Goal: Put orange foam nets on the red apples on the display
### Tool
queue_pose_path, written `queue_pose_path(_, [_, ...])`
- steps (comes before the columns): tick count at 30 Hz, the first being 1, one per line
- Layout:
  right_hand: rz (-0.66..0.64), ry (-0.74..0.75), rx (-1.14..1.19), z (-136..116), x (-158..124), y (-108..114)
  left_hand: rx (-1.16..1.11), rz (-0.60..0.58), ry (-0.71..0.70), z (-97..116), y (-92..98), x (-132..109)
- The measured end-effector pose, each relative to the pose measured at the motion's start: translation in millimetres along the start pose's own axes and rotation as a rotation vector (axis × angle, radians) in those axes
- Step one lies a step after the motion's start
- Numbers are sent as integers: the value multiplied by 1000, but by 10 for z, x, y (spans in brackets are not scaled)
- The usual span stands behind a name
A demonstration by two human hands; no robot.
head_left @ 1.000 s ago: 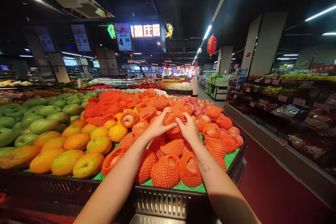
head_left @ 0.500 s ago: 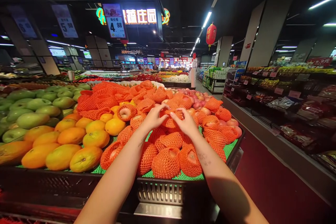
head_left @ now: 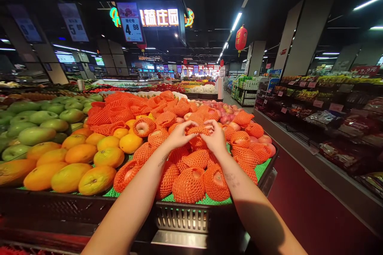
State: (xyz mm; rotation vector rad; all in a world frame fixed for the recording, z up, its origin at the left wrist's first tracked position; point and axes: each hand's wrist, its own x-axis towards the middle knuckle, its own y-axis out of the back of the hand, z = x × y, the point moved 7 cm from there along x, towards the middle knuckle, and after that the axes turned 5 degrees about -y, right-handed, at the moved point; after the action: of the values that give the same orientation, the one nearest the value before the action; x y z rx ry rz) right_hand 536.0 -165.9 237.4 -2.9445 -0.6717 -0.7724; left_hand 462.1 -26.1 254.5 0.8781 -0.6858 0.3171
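Orange net (head_left: 198,131) partly hidden by both hands (head_left: 178,136) (head_left: 216,138), forearms (head_left: 136,200) cut off by the bottom edge

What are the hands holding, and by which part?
A net: the left hand and right hand grip its opposite sides. Whether anything's inside is unclear.

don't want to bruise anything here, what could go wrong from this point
The orange net held between the left hand and the right hand might tear if stretched hard. A slip could knock the netted fruit heaped beneath them. Pieces at the front sit close to the edge of the black crate, so one might roll off.
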Motion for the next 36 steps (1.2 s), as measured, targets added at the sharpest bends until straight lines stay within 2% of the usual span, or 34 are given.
queue_pose_path(5, [272,28,-52,-69,-47,238,85,24,93,-106,32,-9])
queue_pose_path(8, [294,62,-10,-134,-75,252,181,114,175,-187,98,-33])
queue_pose_path(10, [149,72,49,-176,-81,134,204,219,229,-234,178,-65])
queue_pose_path(14, [-401,77,43,-219,-213,-327,203,412,327,-250,331,-147])
queue_pose_path(16, [-525,64,-26,-188,-284,-448,199,441,335,-186,355,-163])
queue_pose_path(17, [-516,49,-42,-170,-287,-455,193,442,308,-127,353,-159])
queue_pose_path(19, [-403,3,4,-147,-243,-384,186,419,207,25,326,-134])
queue_pose_path(21, [-297,-76,138,-129,-194,-291,196,362,98,167,269,-109])
queue_pose_path(23, [-260,-166,315,-117,-166,-241,223,288,32,247,199,-92])
queue_pose_path(27, [-245,-252,544,-126,-143,-205,232,184,-62,299,89,-70])
queue_pose_path(32, [-309,-421,540,-3,-183,-268,206,301,-123,402,153,-87])
queue_pose_path(36, [-358,-564,622,134,-197,-337,144,210,-230,547,73,-85])
